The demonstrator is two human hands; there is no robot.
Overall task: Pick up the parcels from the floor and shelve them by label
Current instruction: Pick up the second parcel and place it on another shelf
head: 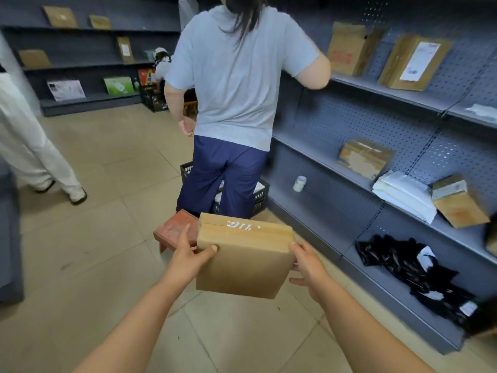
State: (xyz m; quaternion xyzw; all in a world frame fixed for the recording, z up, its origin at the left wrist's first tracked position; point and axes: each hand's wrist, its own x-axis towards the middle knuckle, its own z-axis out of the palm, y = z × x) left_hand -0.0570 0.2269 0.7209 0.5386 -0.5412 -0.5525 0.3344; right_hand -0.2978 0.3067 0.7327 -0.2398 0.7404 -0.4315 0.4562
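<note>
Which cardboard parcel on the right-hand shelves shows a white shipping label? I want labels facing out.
The tall cardboard parcel leaning on the top right shelf, farthest right. The cardboard parcels beside and below it show no such white label.

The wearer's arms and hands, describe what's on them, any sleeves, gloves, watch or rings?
Both forearms are bare up to the frame's bottom edge, with no sleeves in view. The left hand and right hand wear no gloves, and no watch, bracelet or ring shows.

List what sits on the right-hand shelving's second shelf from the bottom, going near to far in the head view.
Tan box with grey top → stack of white mailers → worn cardboard box.
</note>
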